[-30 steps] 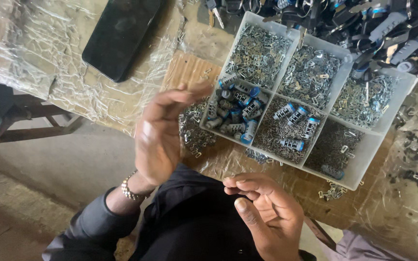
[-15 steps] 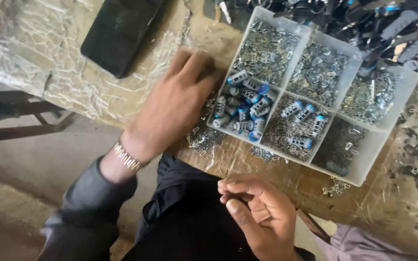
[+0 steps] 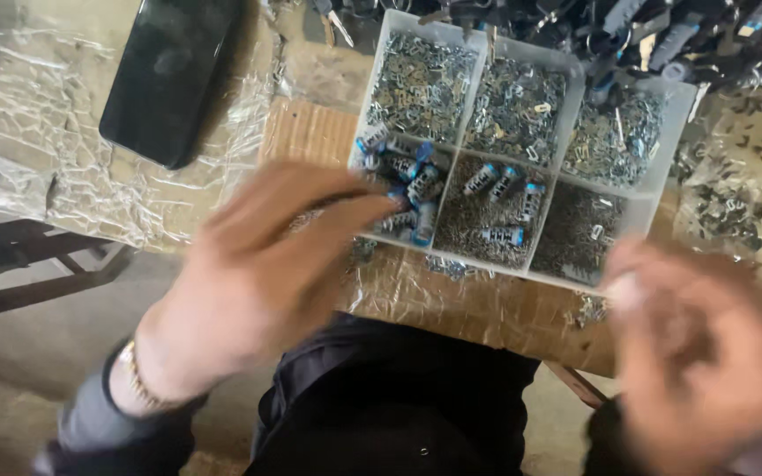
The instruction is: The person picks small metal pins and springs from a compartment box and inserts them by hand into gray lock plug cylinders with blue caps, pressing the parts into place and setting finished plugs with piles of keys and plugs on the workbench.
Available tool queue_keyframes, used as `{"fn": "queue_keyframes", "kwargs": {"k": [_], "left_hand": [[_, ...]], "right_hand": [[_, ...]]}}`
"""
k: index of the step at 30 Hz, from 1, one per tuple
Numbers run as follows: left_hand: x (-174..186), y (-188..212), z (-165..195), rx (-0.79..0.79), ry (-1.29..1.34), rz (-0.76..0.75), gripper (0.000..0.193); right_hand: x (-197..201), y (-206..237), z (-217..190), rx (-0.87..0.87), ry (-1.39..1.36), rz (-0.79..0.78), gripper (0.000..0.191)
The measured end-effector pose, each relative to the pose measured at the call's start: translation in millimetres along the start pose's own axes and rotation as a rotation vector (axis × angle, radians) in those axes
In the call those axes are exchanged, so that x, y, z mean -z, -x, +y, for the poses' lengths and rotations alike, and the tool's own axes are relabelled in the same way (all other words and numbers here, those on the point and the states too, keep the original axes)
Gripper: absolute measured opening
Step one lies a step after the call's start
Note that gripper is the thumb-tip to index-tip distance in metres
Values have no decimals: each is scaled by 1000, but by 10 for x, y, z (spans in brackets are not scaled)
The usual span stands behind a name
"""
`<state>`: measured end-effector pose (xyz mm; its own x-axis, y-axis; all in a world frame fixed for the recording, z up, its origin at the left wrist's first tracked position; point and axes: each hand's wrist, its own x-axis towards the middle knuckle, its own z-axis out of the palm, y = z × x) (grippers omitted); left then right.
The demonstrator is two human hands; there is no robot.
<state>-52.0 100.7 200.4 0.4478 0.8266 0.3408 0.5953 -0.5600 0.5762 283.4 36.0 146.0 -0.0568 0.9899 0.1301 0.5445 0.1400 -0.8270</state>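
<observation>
Small blue-capped metal cylinders [image 3: 412, 189] lay in the tray compartment [image 3: 399, 198] just beyond the left hand [image 3: 257, 273], fingers extended, seemingly empty. They looked light, rigid, smooth; pinch one across its barrel. The blurred right hand [image 3: 707, 353] couldn't be judged.
</observation>
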Motion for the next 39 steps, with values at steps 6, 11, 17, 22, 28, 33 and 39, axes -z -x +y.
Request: {"fn": "queue_keyframes", "kwargs": {"k": [6, 11, 17, 22, 28, 33, 39], "left_hand": [[-718, -908, -161, -292, -294, -272, 12], [-1276, -996, -503, -214, -326, -218, 16], [-1212, -1055, -460, -260, -344, -337, 18], [-1086, -1217, -507, -286, -223, -488, 25], [-1106, -1341, -587, -203, -150, -625, 15], [-1048, -1336, -536, -246, -237, -544, 15], [-1031, -1354, -462, -200, -304, -573, 13]], "right_hand": [[210, -1277, 412, 52, -93, -15, 19], [-77, -1718, 911, 119, -414, 115, 7], [-127, -1571, 1222, 84, -624, 190, 4], [-159, -1645, 1087, 168, -514, 143, 4], [-138, -1651, 1130, 304, -438, 120, 8], [-149, -1639, 1124, 211, -503, 138, 7], [-160, -1636, 1024, 280, -418, 120, 12]]}}
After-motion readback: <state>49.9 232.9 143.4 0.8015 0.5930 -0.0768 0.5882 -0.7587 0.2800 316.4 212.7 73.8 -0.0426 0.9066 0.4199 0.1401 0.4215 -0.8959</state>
